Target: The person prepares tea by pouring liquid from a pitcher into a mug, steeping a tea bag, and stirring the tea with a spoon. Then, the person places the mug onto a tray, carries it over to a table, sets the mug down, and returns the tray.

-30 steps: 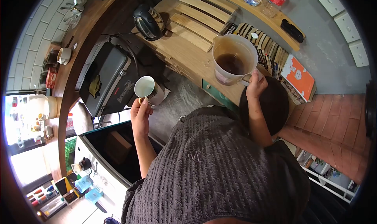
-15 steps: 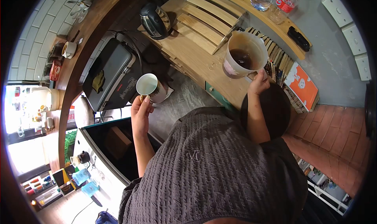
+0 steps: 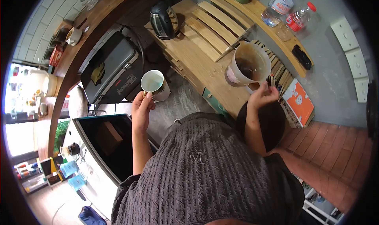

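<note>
My left hand (image 3: 143,106) is closed on the handle of a white mug (image 3: 156,83) with a dark pattern low on its side. The mug is held over the floor, its pale inside showing. A translucent pitcher (image 3: 239,75) with dark brown liquid in it stands at the wooden cabinet top's (image 3: 201,67) right-hand part. Just beside the pitcher's handle, my right hand (image 3: 261,97) has its fingers loosely apart, with nothing visible between them.
A black kettle (image 3: 163,22) and a slatted wooden stand (image 3: 217,28) are on the cabinet. Books (image 3: 282,73) and an orange notebook (image 3: 299,97) line the wall side. Plastic bottles (image 3: 281,6) stand on a shelf. A grey case (image 3: 110,69) is at the left.
My right hand has loosened from the pitcher's handle, and its fingers have spread. The pitcher has come down onto the cabinet top. My left hand still holds the mug. The view has shifted.
</note>
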Available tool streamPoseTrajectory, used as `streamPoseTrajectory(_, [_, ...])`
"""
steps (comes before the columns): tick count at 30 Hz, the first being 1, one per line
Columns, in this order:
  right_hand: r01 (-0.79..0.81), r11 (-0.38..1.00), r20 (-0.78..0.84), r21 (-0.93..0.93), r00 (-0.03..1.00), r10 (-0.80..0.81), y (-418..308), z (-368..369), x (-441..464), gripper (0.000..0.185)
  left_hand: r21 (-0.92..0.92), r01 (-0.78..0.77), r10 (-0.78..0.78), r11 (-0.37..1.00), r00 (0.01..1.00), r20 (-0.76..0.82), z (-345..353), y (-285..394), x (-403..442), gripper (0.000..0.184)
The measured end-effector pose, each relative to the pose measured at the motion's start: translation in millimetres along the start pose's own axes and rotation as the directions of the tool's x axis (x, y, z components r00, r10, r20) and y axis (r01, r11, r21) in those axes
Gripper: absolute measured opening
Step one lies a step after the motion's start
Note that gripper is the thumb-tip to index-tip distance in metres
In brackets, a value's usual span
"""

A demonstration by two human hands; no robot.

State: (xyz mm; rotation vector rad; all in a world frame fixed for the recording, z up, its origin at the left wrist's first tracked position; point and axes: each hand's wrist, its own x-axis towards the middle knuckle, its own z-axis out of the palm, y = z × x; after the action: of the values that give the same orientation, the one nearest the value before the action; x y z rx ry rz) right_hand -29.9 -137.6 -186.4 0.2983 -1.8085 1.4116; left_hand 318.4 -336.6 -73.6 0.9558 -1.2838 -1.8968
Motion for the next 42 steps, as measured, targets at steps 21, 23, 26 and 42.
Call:
streamPoseTrajectory(21, [-0.512, 0.511, 0.716, 0.691, 0.586, -0.38, -362.4, 143.7, -168.4, 0.015, 0.084, -0.316, 0.281, 0.945, 0.655, -0.701, -233.1, 30.0, -196.3, 0.02])
streamPoseTrajectory(23, [-0.576, 0.537, 0.787, 0.616, 0.429, -0.443, -424.1, 156.0, -200.2, 0.017, 0.053, -0.338, 0.271, 0.94, 0.64, -0.719, -274.7, 32.9, -212.9, 0.019])
streamPoseTrajectory(26, [-0.591, 0.512, 0.766, 0.623, 0.33, -0.551, -516.5, 181.5, -246.6, 0.016, 0.07, -0.29, 0.235, 0.955, 0.587, -0.774, -314.7, 47.2, -232.3, 0.024])
streamPoseTrajectory(42, [-0.722, 0.58, 0.833, 0.377, -0.01, -0.554, -857.8, 410.9, -422.7, 0.078, -0.039, -0.471, 0.16, 0.881, 0.375, -0.913, -388.3, 79.6, -266.0, 0.017])
